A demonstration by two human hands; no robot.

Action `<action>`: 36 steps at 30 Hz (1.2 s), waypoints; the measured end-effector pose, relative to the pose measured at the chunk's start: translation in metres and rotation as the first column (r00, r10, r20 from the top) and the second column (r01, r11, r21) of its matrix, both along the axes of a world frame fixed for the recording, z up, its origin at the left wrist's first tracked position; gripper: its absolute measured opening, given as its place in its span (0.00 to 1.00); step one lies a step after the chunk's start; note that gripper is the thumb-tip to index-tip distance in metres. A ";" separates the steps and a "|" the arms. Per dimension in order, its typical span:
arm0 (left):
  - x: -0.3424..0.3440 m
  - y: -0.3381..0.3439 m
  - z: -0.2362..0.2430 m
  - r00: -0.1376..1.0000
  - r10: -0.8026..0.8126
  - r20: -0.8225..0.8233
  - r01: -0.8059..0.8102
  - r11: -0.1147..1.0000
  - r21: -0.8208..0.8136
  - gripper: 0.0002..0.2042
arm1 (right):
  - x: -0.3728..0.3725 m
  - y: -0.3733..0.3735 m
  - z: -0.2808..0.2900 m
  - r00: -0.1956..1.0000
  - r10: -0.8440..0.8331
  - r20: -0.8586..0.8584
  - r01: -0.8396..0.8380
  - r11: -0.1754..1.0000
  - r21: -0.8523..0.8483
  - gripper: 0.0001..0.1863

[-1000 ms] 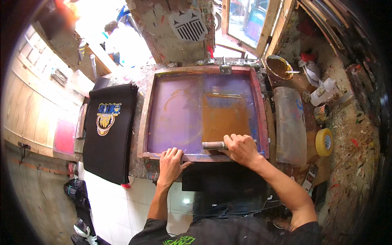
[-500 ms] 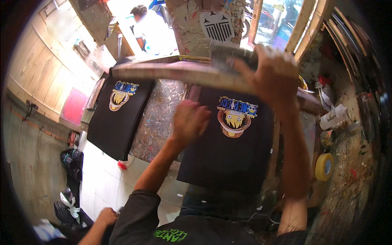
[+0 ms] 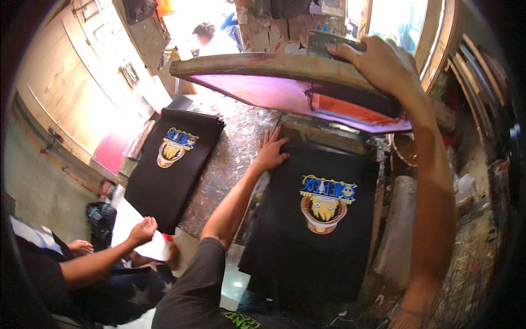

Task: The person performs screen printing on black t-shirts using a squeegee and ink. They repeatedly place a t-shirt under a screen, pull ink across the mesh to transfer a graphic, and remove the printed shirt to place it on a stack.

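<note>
My right hand [image 3: 386, 66] grips a squeegee [image 3: 320, 43] and the top edge of the raised wooden screen frame [image 3: 241, 68], whose lilac mesh shows a dark and orange patch. My left hand [image 3: 269, 152] lies with fingers spread at the upper left corner of a black fabric piece [image 3: 290, 249], which rests on the work board under the screen. A coloured cartoon print [image 3: 323, 211] with blue lettering is on this piece. A stack of similarly printed black pieces [image 3: 164, 200] lies to the left on the paint-spattered table [image 3: 238, 131].
A co-worker's hand [image 3: 141, 230] and dark clothing are at lower left. Another person [image 3: 208, 46] is beyond the opening. A paint bucket [image 3: 402, 148] and translucent sheet [image 3: 400, 214] are on the right, near leaning boards [image 3: 476, 77]. A wooden door [image 3: 60, 88] stands left.
The screen has been lifted from lying flat to tilted up, uncovering the printed piece. My left hand has moved from the frame onto the fabric. The co-worker's arm has come farther into view.
</note>
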State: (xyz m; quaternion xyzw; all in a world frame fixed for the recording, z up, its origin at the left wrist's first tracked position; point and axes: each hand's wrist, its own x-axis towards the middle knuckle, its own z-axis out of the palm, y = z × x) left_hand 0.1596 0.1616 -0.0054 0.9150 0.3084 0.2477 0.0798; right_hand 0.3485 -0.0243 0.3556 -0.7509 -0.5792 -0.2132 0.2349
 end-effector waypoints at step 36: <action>0.054 -0.378 -0.022 0.586 -0.810 -0.031 0.810 0.586 0.020 0.33 | 0.031 -0.007 -0.002 0.970 0.200 -0.137 -0.214 0.972 -0.097 0.44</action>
